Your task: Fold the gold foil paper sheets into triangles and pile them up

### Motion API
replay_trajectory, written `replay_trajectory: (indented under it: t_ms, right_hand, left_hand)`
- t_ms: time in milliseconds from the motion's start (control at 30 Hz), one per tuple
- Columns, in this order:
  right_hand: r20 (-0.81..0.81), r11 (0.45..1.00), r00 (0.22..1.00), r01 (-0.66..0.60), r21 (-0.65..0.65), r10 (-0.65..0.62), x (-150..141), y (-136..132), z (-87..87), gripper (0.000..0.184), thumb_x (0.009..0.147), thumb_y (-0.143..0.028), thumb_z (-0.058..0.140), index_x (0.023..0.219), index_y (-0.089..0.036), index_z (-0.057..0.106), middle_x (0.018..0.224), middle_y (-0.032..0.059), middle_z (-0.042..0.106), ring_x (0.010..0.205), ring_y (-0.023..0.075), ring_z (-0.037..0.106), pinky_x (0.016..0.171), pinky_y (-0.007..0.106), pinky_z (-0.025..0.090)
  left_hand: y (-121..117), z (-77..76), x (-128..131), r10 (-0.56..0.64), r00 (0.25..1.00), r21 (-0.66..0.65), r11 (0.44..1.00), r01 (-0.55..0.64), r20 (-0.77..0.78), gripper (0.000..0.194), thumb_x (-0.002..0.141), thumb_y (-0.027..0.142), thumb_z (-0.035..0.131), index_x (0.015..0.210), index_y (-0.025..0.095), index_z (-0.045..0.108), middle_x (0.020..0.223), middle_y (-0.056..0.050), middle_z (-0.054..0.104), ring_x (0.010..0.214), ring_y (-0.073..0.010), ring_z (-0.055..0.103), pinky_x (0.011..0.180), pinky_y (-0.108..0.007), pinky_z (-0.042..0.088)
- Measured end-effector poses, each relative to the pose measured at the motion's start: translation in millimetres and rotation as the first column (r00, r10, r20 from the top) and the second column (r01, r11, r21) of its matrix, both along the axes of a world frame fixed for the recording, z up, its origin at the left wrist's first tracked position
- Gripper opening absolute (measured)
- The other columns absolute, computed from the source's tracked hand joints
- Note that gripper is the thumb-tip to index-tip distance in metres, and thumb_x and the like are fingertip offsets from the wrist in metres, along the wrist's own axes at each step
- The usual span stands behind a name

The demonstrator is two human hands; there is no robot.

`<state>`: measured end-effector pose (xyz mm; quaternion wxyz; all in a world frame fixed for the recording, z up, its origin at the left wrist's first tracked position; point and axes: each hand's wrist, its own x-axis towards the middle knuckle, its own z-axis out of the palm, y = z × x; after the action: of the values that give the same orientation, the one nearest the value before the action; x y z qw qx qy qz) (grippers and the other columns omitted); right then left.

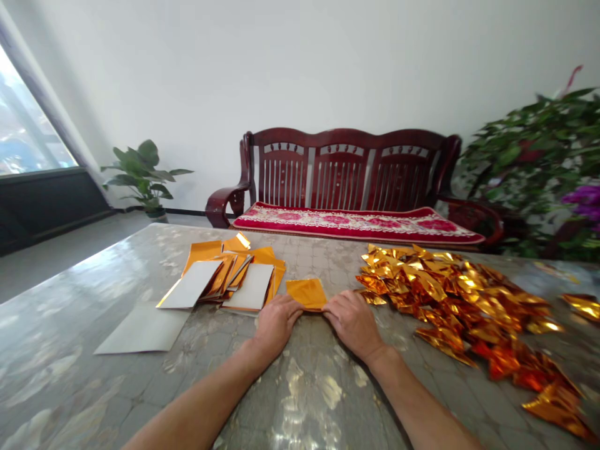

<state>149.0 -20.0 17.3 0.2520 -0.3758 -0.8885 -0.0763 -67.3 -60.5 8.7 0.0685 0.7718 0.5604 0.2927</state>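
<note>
A sheet of gold foil paper (307,292) lies on the table between my hands. My left hand (280,315) grips its near left corner, fingers closed and pressed together. At the near right corner, my right hand (351,320) pinches the same sheet. The sheet's near edge looks folded or rolled, though the fingertips partly hide it. Left of my hands is a loose pile of gold foil sheets (225,273), some with their pale backs up. A heap of folded gold foil pieces (435,281) spreads out to the right.
A pale sheet (143,328) lies flat on the patterned table (300,400) at left. Clear plastic (548,275) is at the right edge. Beyond the table stand a dark red wooden bench (342,169) with a red cushion, a potted plant (145,175) and leafy greenery (539,150).
</note>
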Motion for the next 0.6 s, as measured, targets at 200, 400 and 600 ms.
replay_trajectory:
  t_ms: [200,400,600]
  right_hand:
    - [0.047,0.996,0.999,0.001,-0.092,0.003,1.8,1.5,-0.9,0.012,0.093,-0.027,0.059,0.086,-0.022,0.068,0.084,0.0021,0.067,0.089,0.0199,0.052,0.077,0.032,0.032]
    - [0.036,0.98,0.998,0.051,-0.194,-0.045,-1.0,1.9,-1.2,0.022,0.098,-0.03,0.051,0.082,-0.021,0.064,0.085,0.0009,0.066,0.086,0.0176,0.053,0.075,0.03,0.032]
    - [0.112,0.967,0.98,0.182,-0.176,-0.165,-7.3,2.2,1.7,0.029,0.099,-0.027,0.045,0.077,-0.02,0.063,0.086,0.0018,0.069,0.082,0.0172,0.054,0.075,0.03,0.031]
  left_hand:
    - [0.5,4.6,-2.1,0.018,0.996,-0.037,0.999,-0.021,-0.083,0.023,0.096,0.029,0.052,0.087,0.022,0.073,0.086,-0.003,0.069,0.087,-0.0171,0.061,0.079,-0.027,0.042]
    - [3.1,5.1,-2.4,0.104,0.99,-0.064,0.992,-0.11,-0.093,0.029,0.095,0.034,0.052,0.074,0.021,0.069,0.08,-0.002,0.067,0.083,-0.0167,0.06,0.075,-0.027,0.039]
    - [8.9,5.5,-0.5,0.208,0.975,-0.136,0.967,-0.217,-0.079,0.029,0.091,0.037,0.055,0.071,0.02,0.067,0.078,-0.003,0.066,0.082,-0.018,0.06,0.071,-0.027,0.037]
